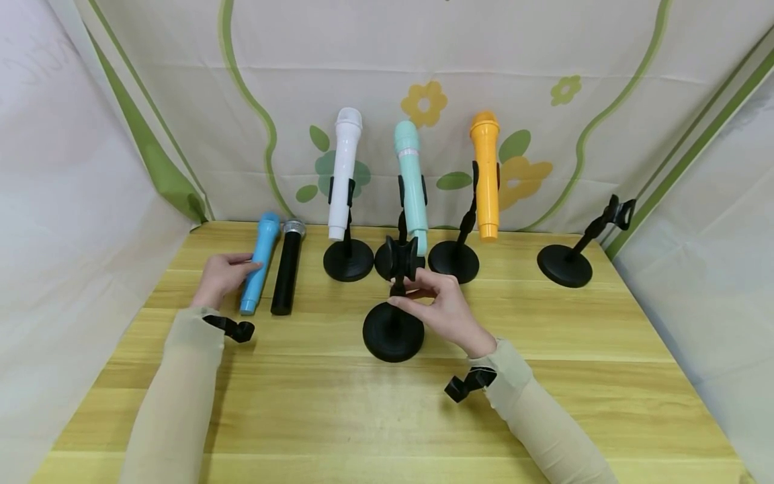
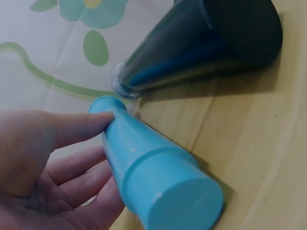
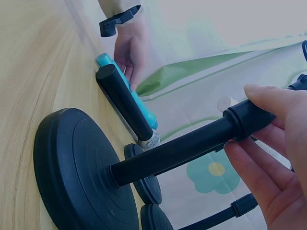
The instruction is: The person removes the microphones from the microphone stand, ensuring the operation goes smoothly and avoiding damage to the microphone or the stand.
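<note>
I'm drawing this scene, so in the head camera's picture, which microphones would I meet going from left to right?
Sky-blue tube-shaped microphone, black tube-shaped microphone with silvery mesh head, shiny white long microphone, pale mint-green long microphone, bright orange long microphone.

A blue microphone (image 1: 264,252) is lying at the left, and a black stand (image 1: 392,337) is standing near the middle.
The microphone, smooth and light blue, is stretching lengthwise along the table (image 1: 363,417), its rounded head pointing to the far side and slanting slightly right, its narrower, stepped tail facing near; the left hand (image 1: 224,277) is pinching its body between thumb and fingers. The stand is rising upright from a flat round base, its straight post (image 3: 168,151) leading up to a forked clip (image 1: 401,259), and the right hand (image 1: 444,306) is holding it at the thick collar just below that clip.
</note>
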Demonstrator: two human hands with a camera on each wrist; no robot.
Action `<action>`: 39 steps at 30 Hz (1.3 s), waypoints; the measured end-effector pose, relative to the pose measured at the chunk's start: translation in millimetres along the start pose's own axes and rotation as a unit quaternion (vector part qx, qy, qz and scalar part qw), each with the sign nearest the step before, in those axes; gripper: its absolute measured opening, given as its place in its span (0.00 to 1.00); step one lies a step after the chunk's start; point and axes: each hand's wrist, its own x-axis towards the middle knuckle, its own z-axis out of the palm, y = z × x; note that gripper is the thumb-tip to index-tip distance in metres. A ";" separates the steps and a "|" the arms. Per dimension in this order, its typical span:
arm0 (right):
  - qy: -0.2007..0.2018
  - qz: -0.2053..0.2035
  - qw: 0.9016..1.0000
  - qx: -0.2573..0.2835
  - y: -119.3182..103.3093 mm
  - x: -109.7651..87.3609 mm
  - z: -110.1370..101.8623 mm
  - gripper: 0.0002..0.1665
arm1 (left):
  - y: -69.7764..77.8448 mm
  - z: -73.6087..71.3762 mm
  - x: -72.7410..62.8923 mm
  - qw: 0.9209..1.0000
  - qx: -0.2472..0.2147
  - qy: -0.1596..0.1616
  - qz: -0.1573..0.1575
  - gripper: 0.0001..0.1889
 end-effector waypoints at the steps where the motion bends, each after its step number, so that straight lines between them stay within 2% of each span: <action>1: 0.000 0.000 1.000 0.000 -0.4 0.0 0.0 0.08 | -0.2 -0.3 0.5 1.000 0.000 -0.002 -0.001 0.32; 7: 0.002 -0.003 1.000 0.001 -1.1 0.2 0.1 0.07 | -1.8 -1.6 2.2 1.000 -0.004 -0.009 -0.006 0.32; 19: 0.001 -0.003 1.000 0.000 0.3 0.3 -0.1 0.08 | -4.1 1.1 4.8 1.000 -0.012 0.014 -0.005 0.30; 24: 0.000 0.007 1.000 0.003 1.2 0.0 0.1 0.07 | -5.0 2.3 5.8 1.000 -0.020 0.010 -0.016 0.31; 39: 0.001 0.001 1.000 -0.003 0.1 -0.1 0.0 0.09 | -3.5 4.3 6.1 0.999 -0.033 -0.003 -0.021 0.34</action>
